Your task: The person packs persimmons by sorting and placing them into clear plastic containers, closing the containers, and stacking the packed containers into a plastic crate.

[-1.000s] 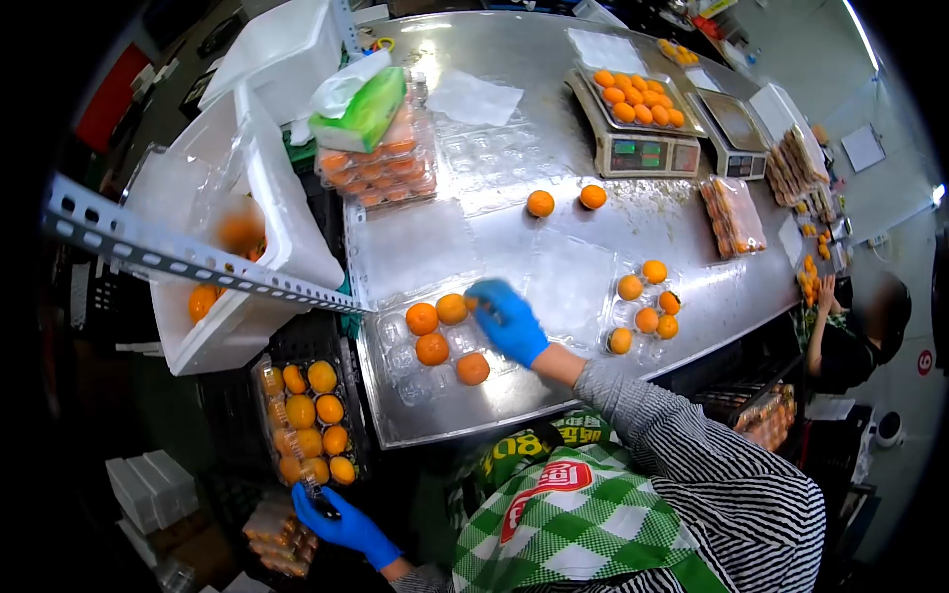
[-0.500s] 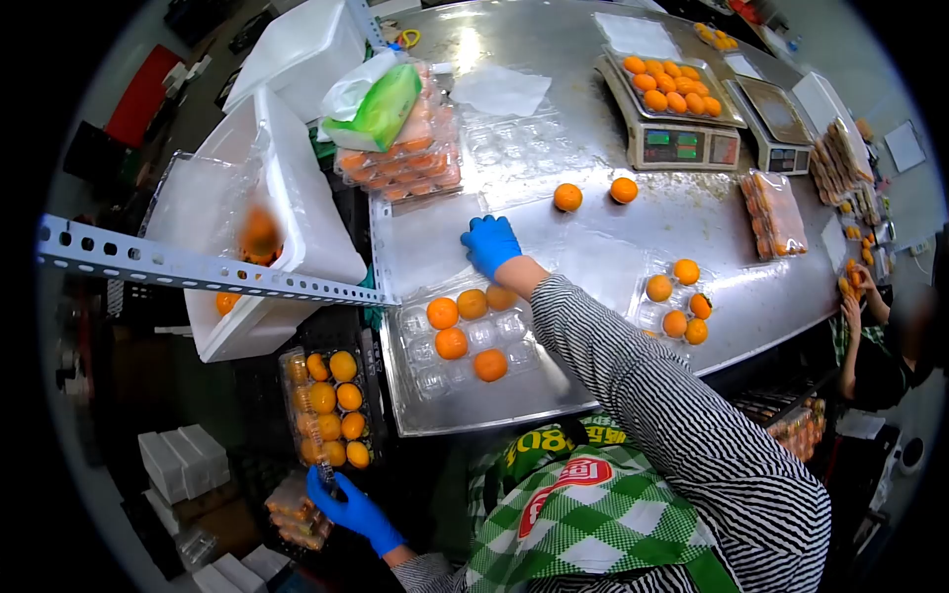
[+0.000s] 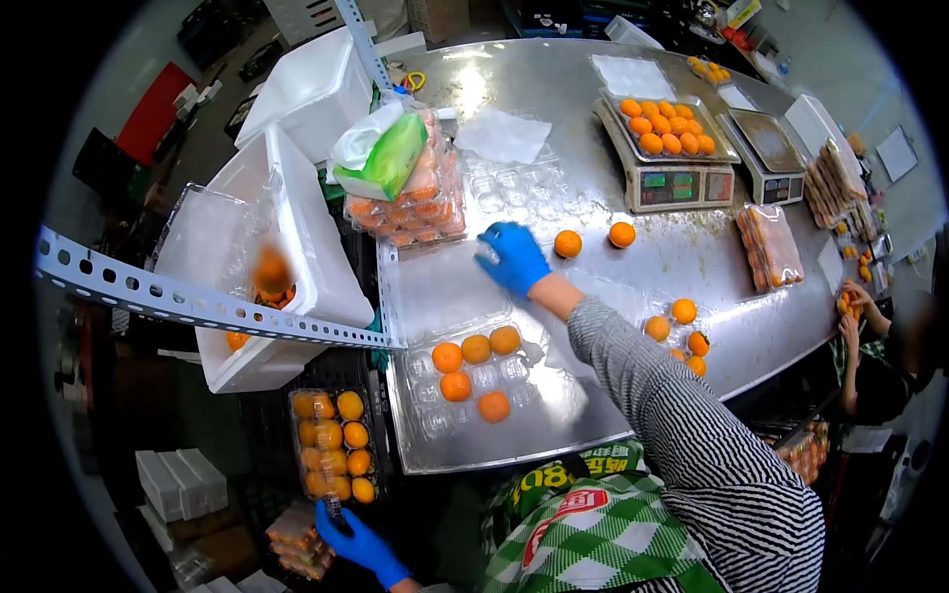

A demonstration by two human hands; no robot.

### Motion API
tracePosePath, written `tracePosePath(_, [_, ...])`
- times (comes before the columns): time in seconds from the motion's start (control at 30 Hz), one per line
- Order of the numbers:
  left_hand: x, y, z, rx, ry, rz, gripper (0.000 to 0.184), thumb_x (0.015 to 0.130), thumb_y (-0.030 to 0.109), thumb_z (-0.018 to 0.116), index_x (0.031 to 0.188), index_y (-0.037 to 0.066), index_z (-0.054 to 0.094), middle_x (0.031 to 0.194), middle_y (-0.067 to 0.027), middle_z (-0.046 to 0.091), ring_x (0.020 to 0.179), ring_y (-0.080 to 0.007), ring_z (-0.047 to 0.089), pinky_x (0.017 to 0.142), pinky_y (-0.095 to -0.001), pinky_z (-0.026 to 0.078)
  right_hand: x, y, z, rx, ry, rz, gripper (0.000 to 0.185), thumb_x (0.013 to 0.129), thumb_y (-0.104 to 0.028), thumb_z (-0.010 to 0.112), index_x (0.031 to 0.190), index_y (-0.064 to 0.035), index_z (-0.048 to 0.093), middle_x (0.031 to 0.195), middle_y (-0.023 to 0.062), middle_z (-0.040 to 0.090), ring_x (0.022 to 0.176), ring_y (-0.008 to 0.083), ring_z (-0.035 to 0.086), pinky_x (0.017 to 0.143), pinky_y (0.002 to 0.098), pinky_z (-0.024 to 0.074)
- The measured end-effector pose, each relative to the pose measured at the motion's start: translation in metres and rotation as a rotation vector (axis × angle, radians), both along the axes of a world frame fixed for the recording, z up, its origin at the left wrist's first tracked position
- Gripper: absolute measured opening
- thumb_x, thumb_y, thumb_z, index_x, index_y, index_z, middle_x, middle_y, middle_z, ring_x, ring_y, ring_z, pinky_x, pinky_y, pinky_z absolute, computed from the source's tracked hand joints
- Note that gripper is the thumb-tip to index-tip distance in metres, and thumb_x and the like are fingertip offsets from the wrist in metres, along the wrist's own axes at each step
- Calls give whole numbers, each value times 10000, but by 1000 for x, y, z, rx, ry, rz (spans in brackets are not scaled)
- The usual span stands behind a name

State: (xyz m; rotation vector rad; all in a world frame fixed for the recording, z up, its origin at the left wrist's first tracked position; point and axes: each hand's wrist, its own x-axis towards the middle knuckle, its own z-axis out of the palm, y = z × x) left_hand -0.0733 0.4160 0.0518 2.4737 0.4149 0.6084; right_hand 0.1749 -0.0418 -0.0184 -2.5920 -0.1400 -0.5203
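Observation:
My right hand [image 3: 514, 259], in a blue glove, is over the metal table beyond an open clear tray [image 3: 430, 423]. Its fingers are curled, with something pale or see-through at the tips that I cannot make out. Several oranges [image 3: 494, 406] sit in that tray, three along its far row. At the lower left, my left hand [image 3: 358, 547], also gloved, pinches the near end of a clear plastic box [image 3: 334, 447] filled with oranges. Two loose oranges [image 3: 567, 244] lie to the right of my right hand.
Filled packs [image 3: 405, 212] are stacked beyond a white foam box [image 3: 321, 296]. A perforated metal bar [image 3: 213, 304] crosses the left side. Scales [image 3: 678, 186], one bearing oranges, stand at the back right. Another tray of oranges [image 3: 684, 311] is nearer. A co-worker's hands [image 3: 855, 311] hold fruit.
My right hand has left the open tray and moved farther over the table, its fingers now curled. An orange beside its fingertips earlier now rests in the far row. My left hand stays by the filled box.

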Motion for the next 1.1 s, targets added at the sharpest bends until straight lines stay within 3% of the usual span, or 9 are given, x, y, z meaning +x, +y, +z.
tracePosePath(0.13, [2, 2, 6, 10, 15, 24, 355, 869, 1, 548, 1219, -37, 502, 1185, -155, 537, 1074, -258, 526, 933, -358, 414, 56, -70, -11, -73, -134, -202, 294, 783, -288, 605, 1030, -130, 629, 1084, 134, 574, 963, 316, 554, 827, 423, 436])
tracePosePath(0.3, [13, -29, 33, 103, 72, 62, 309, 877, 87, 584, 1149, -56, 552, 1107, -182, 592, 998, -268, 566, 870, -367, 459, 113, -133, -19, -259, 394, -369, 401, 825, -431, 537, 1142, -205, 634, 1410, 119, 379, 1258, 349, 387, 993, 502, 323])
tracePosePath(0.4, [18, -39, 52, 110, 144, 67, 327, 875, 94, 596, 1154, -70, 546, 1119, -196, 593, 1000, -278, 570, 880, -372, 458, 138, -147, -20, -211, 553, -334, 424, 841, -473, 517, 1153, -211, 633, 1428, 105, 369, 1278, 328, 373, 999, 493, 321])
tracePosePath(0.57, [33, -52, 68, 167, 204, 145, 345, 884, 212, 604, 1116, -44, 590, 1099, -195, 609, 967, -314, 567, 890, -371, 439, 161, -165, -20, 10, 567, -371, 453, 797, -480, 569, 1001, -96, 693, 1017, 139, 664, 965, 298, 625, 947, 442, 399])
tracePosePath(0.7, [42, -63, 83, 133, 189, 191, 338, 901, 254, 582, 1082, -29, 621, 1050, -182, 632, 935, -284, 575, 868, -350, 447, 158, -177, -45, 324, 103, -388, 316, 778, -336, 663, 918, -54, 699, 941, 160, 665, 888, 315, 633, 813, 358, 489])
tracePosePath(0.8, [44, -60, 90, 6, 232, 236, 347, 906, 281, 576, 1076, -16, 630, 1058, -183, 631, 928, -271, 578, 861, -348, 449, 122, -171, 3, 921, -75, -351, 168, 765, -163, 693, 868, -31, 672, 879, 108, 670, 800, 167, 624, 735, 292, 485])
tracePosePath(1.0, [51, -30, 96, -15, 345, 387, 304, 904, 161, 551, 1137, -34, 568, 1098, -173, 603, 976, -261, 576, 861, -341, 456, -7, -93, 73, 1283, -43, -211, 336, 756, -14, 686, 1063, -46, 554, 888, 50, 578, 782, 126, 561, 683, 243, 474])
tracePosePath(1.03, [38, 36, 49, 144, 162, 234, 334, 916, 238, 539, 1110, -29, 590, 1044, -176, 629, 915, -256, 597, 821, -330, 475, -31, -70, 77, 1332, 56, -182, 356, 761, -14, 681, 1097, -40, 565, 888, 50, 591, 770, 123, 566, 677, 249, 478])
tracePosePath(1.1, [45, 33, 58, -133, 142, 243, 349, 927, 191, 536, 1175, -55, 545, 1123, -156, 591, 1017, -246, 556, 892, -336, 433, -69, -16, 76, 1380, 190, -127, 320, 788, -26, 650, 1104, -34, 602, 885, 45, 602, 731, 115, 562, 654, 248, 478])
